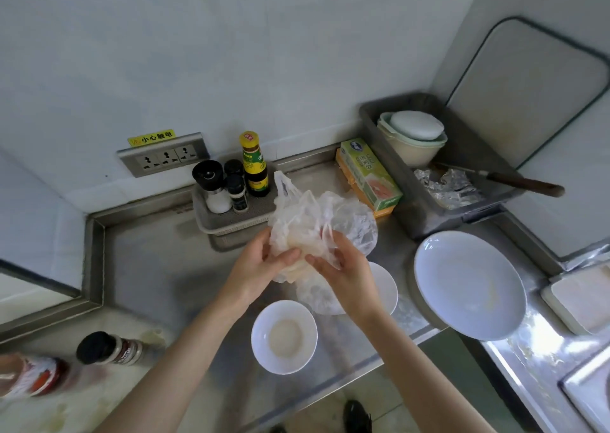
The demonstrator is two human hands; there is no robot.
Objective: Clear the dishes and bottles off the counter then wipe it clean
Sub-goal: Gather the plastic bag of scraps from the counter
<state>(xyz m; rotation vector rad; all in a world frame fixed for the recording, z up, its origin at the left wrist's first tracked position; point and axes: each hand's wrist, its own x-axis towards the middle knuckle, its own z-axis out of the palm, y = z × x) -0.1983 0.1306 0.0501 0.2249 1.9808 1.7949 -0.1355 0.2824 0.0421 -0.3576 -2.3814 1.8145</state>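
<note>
Nearest me, close to the tabletop's (158,267) front edge, a small white bowl (284,337) stood upright with a pale smear in its bottom. Off to my left two jars lay on their sides: a dark-lidded jar (110,348) and, blurred at the frame's edge, a red-labelled jar (29,378).

Just beyond the bowl I held a crumpled clear plastic bag (317,224) above the tabletop with both hands. My left hand (260,267) had fingers and thumb curled round the bag's lower left. My right hand (346,274) gripped its lower right, fingers bent into the film. What the bag held I could not tell.

Under my right hand and the bag sat a second white bowl (386,287), partly hidden. Right of it lay a large white plate (468,284) with a faint film on it.

Farther back, a grey basket (231,223) by the wall held an upright yellow-capped sauce bottle (253,165) and a black-topped grinder (211,181) among smaller shakers. A green and orange box of wrap (369,175) lay to its right.

In the far right corner a grey tub (429,218) held stacked pale bowls (412,135), crumpled foil (445,185) and a knife (515,181) whose handle stuck out over the rim. Behind it a cutting board (528,79) leaned against the wall.
</note>
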